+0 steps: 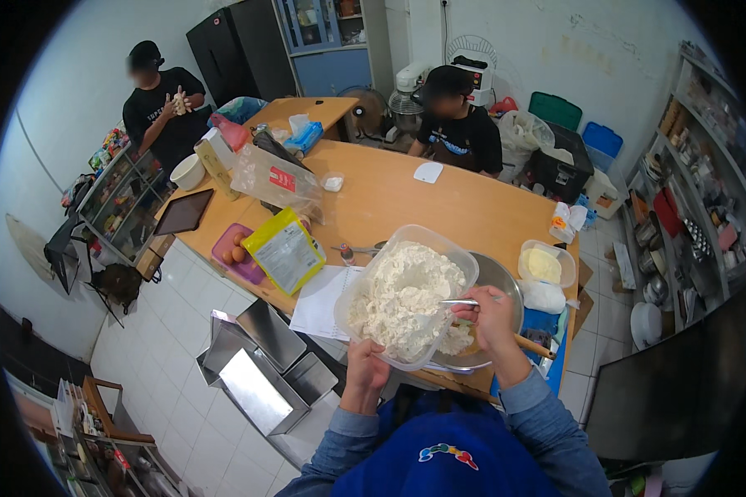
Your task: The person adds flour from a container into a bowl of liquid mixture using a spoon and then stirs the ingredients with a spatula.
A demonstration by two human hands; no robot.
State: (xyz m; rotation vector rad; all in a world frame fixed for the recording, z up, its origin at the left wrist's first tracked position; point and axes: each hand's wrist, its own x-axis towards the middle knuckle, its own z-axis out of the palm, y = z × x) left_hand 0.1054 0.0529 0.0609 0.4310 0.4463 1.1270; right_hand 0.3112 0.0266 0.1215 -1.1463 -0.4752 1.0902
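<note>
The left hand (pixel 365 369) clasps the flour tub's (pixel 466 263) near edge while the right hand (pixel 492 320) pinches a metal utensil (pixel 457 301) at its right.

Clear tub (pixel 453 243) of pale flour (pixel 404 286), partly over steel bowl (pixel 494 269); metal spoon (pixel 459 301) at flour.

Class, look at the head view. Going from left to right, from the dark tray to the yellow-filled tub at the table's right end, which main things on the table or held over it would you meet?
Dark tray → eggs → yellow pouch → flour tub → yellow-filled tub.
</note>
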